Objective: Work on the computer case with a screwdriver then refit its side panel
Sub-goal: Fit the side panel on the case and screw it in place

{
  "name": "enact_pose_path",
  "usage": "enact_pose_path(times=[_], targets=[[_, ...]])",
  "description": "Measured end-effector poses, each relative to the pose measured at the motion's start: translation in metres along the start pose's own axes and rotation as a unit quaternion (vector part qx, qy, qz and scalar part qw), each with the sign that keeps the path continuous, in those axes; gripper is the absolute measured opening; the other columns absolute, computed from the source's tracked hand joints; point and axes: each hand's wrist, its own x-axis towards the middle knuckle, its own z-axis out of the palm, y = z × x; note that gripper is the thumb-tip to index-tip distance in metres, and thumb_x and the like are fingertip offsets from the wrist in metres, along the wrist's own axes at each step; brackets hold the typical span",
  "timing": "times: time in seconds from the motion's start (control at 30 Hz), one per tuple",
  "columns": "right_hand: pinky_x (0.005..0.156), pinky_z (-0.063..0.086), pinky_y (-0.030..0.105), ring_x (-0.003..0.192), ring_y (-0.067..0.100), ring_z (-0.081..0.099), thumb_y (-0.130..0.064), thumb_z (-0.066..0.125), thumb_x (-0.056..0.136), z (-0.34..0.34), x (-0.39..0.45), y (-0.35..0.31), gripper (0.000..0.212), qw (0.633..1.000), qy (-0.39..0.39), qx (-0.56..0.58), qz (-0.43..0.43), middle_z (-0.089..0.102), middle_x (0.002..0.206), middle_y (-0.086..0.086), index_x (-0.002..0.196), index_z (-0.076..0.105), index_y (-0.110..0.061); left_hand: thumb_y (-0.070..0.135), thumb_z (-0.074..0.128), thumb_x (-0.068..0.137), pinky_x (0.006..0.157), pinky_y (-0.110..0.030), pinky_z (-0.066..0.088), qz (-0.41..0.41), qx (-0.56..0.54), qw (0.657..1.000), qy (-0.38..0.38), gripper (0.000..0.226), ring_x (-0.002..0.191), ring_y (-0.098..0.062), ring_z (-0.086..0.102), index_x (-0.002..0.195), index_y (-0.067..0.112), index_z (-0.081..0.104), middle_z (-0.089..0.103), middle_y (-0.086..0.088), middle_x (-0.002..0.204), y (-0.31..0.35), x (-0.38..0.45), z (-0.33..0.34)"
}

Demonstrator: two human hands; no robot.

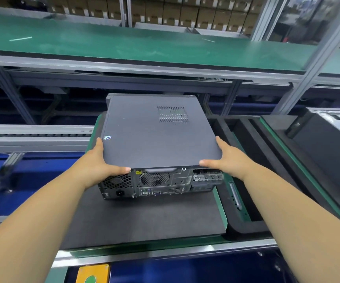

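The side panel (154, 137) is hiding the inside of the computer case (159, 180), its rear port labels are reading too small, and the right edge is cropping a second case (328, 148).

Head view, forward and downward, close.
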Motion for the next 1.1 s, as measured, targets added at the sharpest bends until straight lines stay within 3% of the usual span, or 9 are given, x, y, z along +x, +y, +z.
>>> enact_pose_path(times=[0.1, 0.17, 0.27, 0.37, 0.43, 0.6, 0.8, 0.97, 1.1], targets=[[0.111, 0.031, 0.035, 0.130, 0.003, 0.042, -0.091, 0.047, 0.067, -0.007, -0.005, 0.024, 0.086, 0.994, 0.022, 0.106, 0.024, 0.043, 0.143, -0.030, 0.143, 0.038, -0.052, 0.067, 0.073, 0.066, 0.116, -0.046, 0.024, 0.067, 0.124, 0.988, 0.060, 0.107, 0.148, -0.025, 0.007, 0.153, 0.034, 0.020, 0.012, -0.003, 0.162, 0.017, -0.005, 0.001], [0.109, 0.037, 0.038, 0.125, 0.010, 0.053, -0.085, 0.039, 0.074, -0.014, -0.009, 0.043, 0.070, 0.990, 0.078, 0.116, 0.036, 0.058, 0.135, -0.019, 0.127, 0.058, -0.044, 0.064, 0.067, 0.076, 0.119, -0.045, 0.013, 0.132, 0.120, 0.979, 0.099, 0.088, 0.149, -0.018, -0.004, 0.150, 0.036, 0.028, 0.006, 0.001, 0.163, 0.032, -0.010, 0.007], [0.096, 0.048, 0.043, 0.098, 0.017, 0.065, -0.067, 0.041, 0.089, -0.030, -0.010, 0.074, 0.040, 0.984, 0.133, 0.100, 0.070, 0.070, 0.109, -0.007, 0.095, 0.063, -0.035, 0.053, 0.065, 0.084, 0.119, -0.040, 0.015, 0.197, 0.093, 0.971, 0.097, 0.068, 0.148, -0.015, 0.007, 0.145, 0.036, 0.041, 0.019, 0.006, 0.160, 0.061, -0.014, 0.024], [0.072, 0.054, 0.036, 0.080, 0.022, 0.065, -0.049, 0.050, 0.095, -0.044, -0.007, 0.105, 0.025, 0.983, 0.132, 0.042, 0.118, 0.071, 0.092, 0.000, 0.089, 0.065, -0.030, 0.046, 0.065, 0.087, 0.115, -0.037, 0.023, 0.224, 0.079, 0.968, 0.086, 0.056, 0.144, -0.012, 0.018, 0.140, 0.037, 0.048, 0.031, 0.013, 0.154, 0.090, -0.017, 0.049], [0.052, 0.046, 0.026, 0.069, 0.019, 0.063, -0.040, 0.053, 0.095, -0.050, -0.005, 0.124, 0.019, 0.982, 0.130, 0.019, 0.138, 0.071, 0.085, 0.002, 0.088, 0.066, -0.028, 0.046, 0.063, 0.088, 0.114, -0.036, 0.026, 0.244, 0.073, 0.964, 0.073, 0.053, 0.143, -0.010, 0.020, 0.138, 0.038, 0.049, 0.033, 0.016, 0.152, 0.109, -0.017, 0.068], [0.031, 0.036, 0.013, 0.052, 0.011, 0.052, -0.024, 0.059, 0.094, -0.054, 0.001, 0.166, 0.021, 0.981, 0.109, 0.020, 0.158, 0.063, 0.067, 0.001, 0.091, 0.070, -0.006, 0.044, 0.057, 0.092, 0.116, -0.035, 0.025, 0.287, 0.105, 0.952, 0.032, 0.052, 0.144, -0.013, 0.021, 0.142, 0.034, 0.046, 0.032, 0.013, 0.154, 0.160, -0.016, 0.117], [0.047, 0.038, 0.022, 0.054, -0.003, 0.057, -0.047, 0.072, 0.085, -0.054, 0.017, 0.197, 0.027, 0.984, 0.056, -0.031, 0.169, 0.064, 0.079, -0.012, 0.085, 0.055, -0.026, 0.041, 0.055, 0.095, 0.119, -0.035, 0.020, 0.322, 0.123, 0.939, 0.013, 0.050, 0.145, -0.016, 0.020, 0.143, 0.033, 0.045, 0.031, 0.012, 0.155, 0.216, -0.020, 0.169], [0.053, 0.040, 0.028, 0.066, 0.010, 0.059, -0.053, 0.076, 0.077, -0.050, 0.026, 0.218, 0.045, 0.984, 0.000, -0.091, 0.151, 0.060, 0.082, -0.004, 0.092, 0.049, -0.021, 0.039, 0.056, 0.094, 0.120, -0.032, 0.015, 0.345, 0.143, 0.928, 0.020, 0.049, 0.144, -0.014, 0.022, 0.142, 0.030, 0.048, 0.035, 0.010, 0.153, 0.249, -0.020, 0.203], [0.053, 0.040, 0.029, 0.059, 0.014, 0.054, -0.046, 0.075, 0.081, -0.045, 0.030, 0.228, 0.038, 0.989, -0.008, -0.086, 0.122, 0.062, 0.072, 0.001, 0.075, 0.047, -0.022, 0.038, 0.058, 0.093, 0.122, -0.034, 0.008, 0.368, 0.192, 0.910, 0.025, 0.046, 0.143, -0.016, 0.026, 0.138, 0.026, 0.054, 0.040, 0.004, 0.150, 0.266, -0.022, 0.227]])
